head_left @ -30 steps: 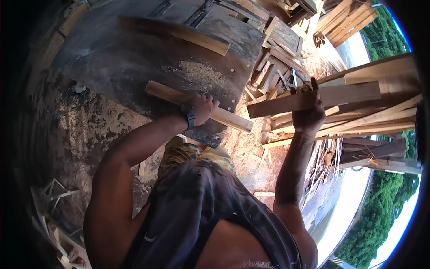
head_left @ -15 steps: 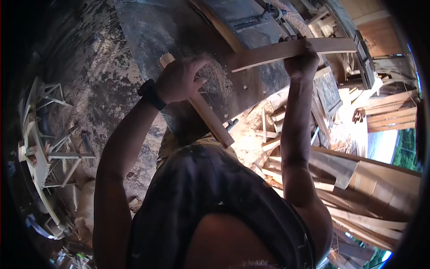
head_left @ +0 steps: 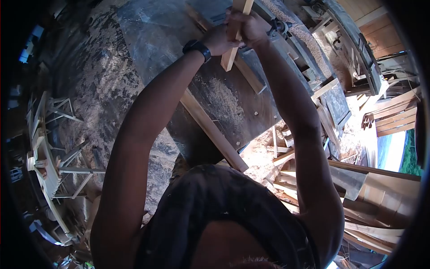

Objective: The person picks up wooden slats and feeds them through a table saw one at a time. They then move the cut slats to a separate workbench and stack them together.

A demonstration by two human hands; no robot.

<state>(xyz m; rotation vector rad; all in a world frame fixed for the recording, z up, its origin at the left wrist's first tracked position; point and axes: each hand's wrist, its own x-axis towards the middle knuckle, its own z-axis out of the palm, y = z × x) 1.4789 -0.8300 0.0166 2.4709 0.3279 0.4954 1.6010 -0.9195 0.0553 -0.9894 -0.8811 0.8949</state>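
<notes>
At the far side of a dark, dusty work table (head_left: pixel 206 112), my two hands are close together on one wooden piece (head_left: pixel 229 58). My right hand (head_left: pixel 252 28) is wrapped round it from the right. From the left, my left hand (head_left: pixel 218 40), with a black band on the wrist, closes on the same piece; some of its fingers are hidden. The piece points lengthwise away from me, its near end sticking out below the hands. A second wooden strip (head_left: pixel 214 129) lies along the table's near part. Another wooden bar (head_left: pixel 249 74) lies beneath the held piece.
Sawdust (head_left: pixel 226 99) is scattered over the table. A metal clamp-like fitting (head_left: pixel 281 28) is just right of my right hand. Stacked boards (head_left: pixel 380 193) fill the right side, and wooden frames (head_left: pixel 67 170) stand at left on the littered ground.
My right hand has carried the wooden piece left and away from me, turning it from crosswise to lengthwise. My left hand has left the near strip and joined it on the piece.
</notes>
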